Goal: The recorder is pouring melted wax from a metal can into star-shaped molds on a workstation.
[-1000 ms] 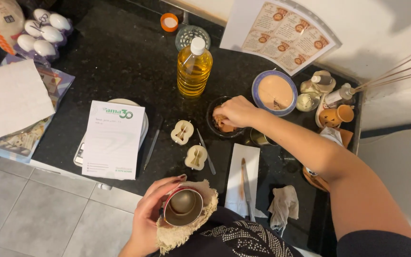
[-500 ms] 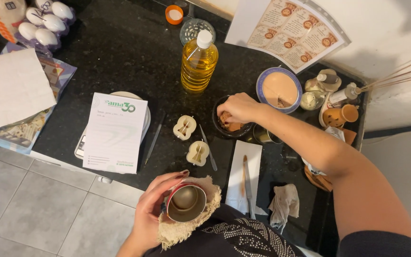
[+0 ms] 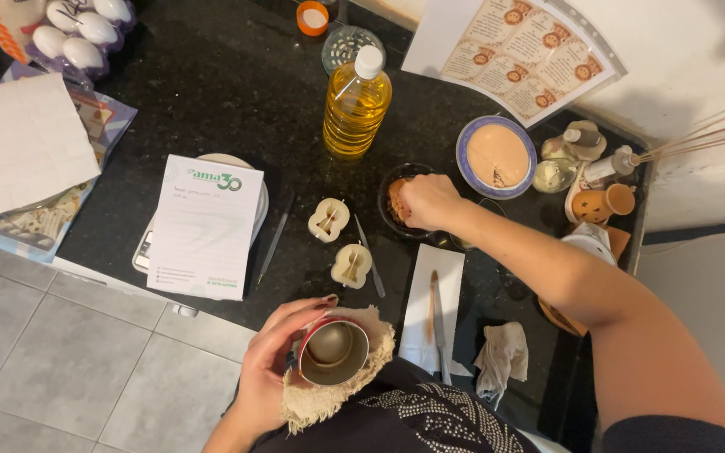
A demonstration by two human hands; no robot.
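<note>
Oil bottle [image 3: 357, 105] behind bowl [image 3: 396, 201] — moulds [image 3: 329, 220] beside.

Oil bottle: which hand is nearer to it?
Right. The right hand is in the small dark bowl just right of and below the oil bottle. The left hand is far below, at the counter's near edge, holding a metal cup.

The right hand [image 3: 425, 201] is sinking deeper into the dark bowl [image 3: 400, 205] at frame centre, fingers curling over its brown contents, while the left hand [image 3: 274, 369] is tilting the metal cup [image 3: 331, 351] slightly rightward.
</note>
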